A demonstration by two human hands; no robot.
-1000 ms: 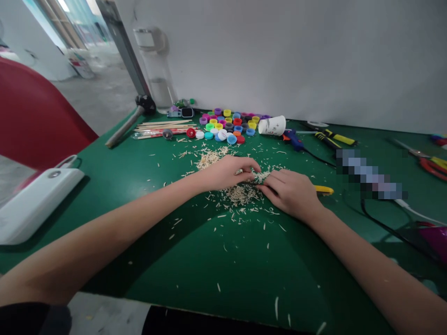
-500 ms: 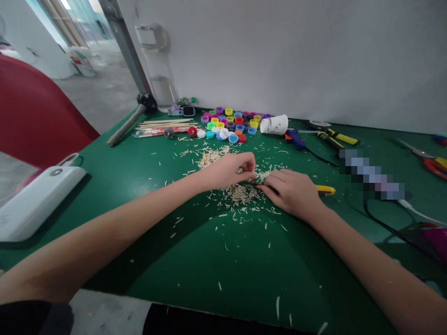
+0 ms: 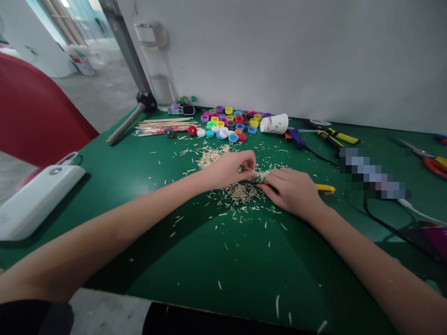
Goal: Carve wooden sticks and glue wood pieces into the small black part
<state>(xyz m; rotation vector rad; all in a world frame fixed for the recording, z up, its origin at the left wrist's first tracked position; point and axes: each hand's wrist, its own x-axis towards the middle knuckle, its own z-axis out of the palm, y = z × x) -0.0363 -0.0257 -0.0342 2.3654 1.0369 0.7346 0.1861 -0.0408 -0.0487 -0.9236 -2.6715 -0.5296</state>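
My right hand (image 3: 293, 190) is closed around a utility knife; its yellow handle end (image 3: 325, 188) sticks out to the right behind the hand. The dark blade points left toward my left hand (image 3: 232, 170). With thumb and forefinger pinched close to the blade, my left hand is closed on something small that its fingers hide. Pale wood shavings (image 3: 242, 194) lie in a heap under and in front of both hands. A second heap of shavings (image 3: 209, 156) sits just behind my left hand, with loose slivers scattered around.
Coloured bottle caps (image 3: 228, 123) spread along the back beside a tipped paper cup (image 3: 274, 124). Wooden sticks (image 3: 167, 123) lie at back left. A blue glue gun (image 3: 296, 138), pliers (image 3: 335, 137) and orange-handled scissors (image 3: 435, 160) are to the right. A white device (image 3: 40, 200) lies left.
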